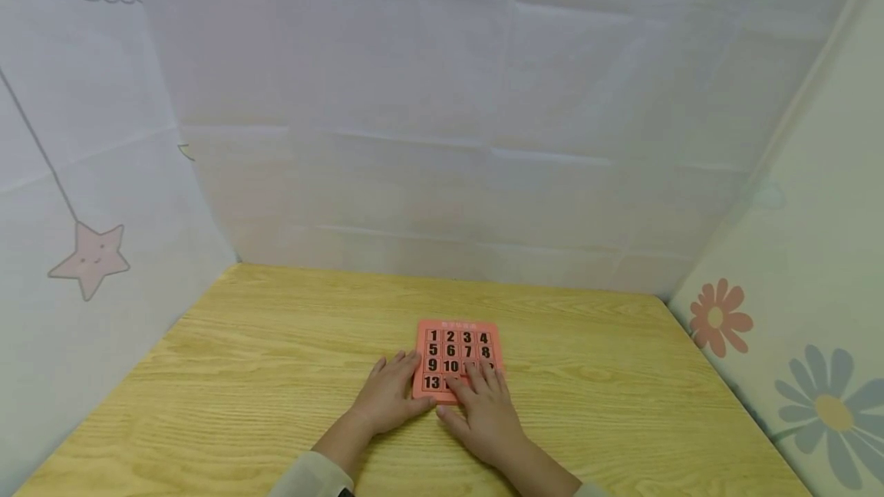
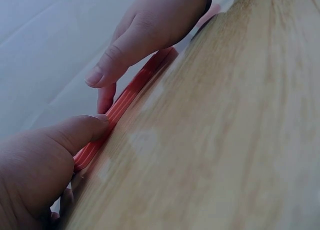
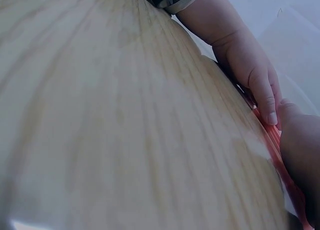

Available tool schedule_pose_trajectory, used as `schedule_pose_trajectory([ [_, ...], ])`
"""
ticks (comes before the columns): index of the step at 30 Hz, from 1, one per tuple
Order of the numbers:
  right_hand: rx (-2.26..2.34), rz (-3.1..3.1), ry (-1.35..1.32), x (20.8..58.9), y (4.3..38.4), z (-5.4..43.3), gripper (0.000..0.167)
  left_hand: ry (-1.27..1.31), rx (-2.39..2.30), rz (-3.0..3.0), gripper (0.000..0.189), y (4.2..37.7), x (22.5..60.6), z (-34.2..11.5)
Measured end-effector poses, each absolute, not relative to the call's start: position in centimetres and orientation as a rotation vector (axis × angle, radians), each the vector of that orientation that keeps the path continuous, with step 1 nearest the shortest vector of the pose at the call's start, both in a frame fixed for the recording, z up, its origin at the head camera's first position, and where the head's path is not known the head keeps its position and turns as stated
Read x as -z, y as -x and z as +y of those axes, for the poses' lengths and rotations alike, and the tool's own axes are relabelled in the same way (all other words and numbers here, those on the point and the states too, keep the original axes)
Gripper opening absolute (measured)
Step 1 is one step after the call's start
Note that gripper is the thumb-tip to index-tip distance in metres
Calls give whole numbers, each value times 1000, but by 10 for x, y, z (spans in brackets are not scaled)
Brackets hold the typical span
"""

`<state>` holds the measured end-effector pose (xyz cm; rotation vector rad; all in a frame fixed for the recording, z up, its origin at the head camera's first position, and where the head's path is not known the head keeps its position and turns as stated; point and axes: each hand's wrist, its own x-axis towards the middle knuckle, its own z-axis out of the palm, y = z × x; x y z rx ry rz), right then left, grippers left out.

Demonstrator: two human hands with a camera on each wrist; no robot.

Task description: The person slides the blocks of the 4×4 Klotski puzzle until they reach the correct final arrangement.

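A salmon-pink number slide puzzle point(image 1: 442, 351) with black numerals lies flat on the wooden table. Its top rows read 1 to 8, with 9, 10 and 13 visible below. My left hand point(image 1: 389, 397) holds its near left corner, fingers along the left side and thumb point(image 2: 90, 127) against the near edge. Over the lower right tiles reaches my right hand point(image 1: 486, 413). Its index fingertip touches the bottom row, and the other fingers lie across the right side, hiding several numbers. In the left wrist view the right thumb point(image 2: 107, 63) is held off the puzzle's ridged red edge point(image 2: 125, 98).
The yellow wood-grain table point(image 1: 276, 359) reaches back to a pale hanging sheet point(image 1: 442, 175). Sheets also stand at both sides, the left printed with a pink star point(image 1: 90, 258), the right with flowers point(image 1: 718, 318). A dark band shows at the left sleeve point(image 1: 311, 475).
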<state>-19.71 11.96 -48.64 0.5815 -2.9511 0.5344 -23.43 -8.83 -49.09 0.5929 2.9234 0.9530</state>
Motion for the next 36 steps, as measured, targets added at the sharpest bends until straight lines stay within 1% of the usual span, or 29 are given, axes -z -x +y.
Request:
schedule_pose_trajectory([
  [6, -527, -2904, -583, 487, 198, 123, 62, -600, -963, 2925, 86, 235, 490, -88],
  [18, -529, -2861, -464, 487, 199, 148, 54, -575, -951, 2923, 86, 235, 490, -89],
  [24, -520, -2866, -432, 488, 197, 157, 57, -559, -953, 2923, 86, 235, 491, -90],
  [36, -537, -2906, -391, 486, 190, 167, 56, -560, -971, 2904, 86, 235, 491, -89],
])
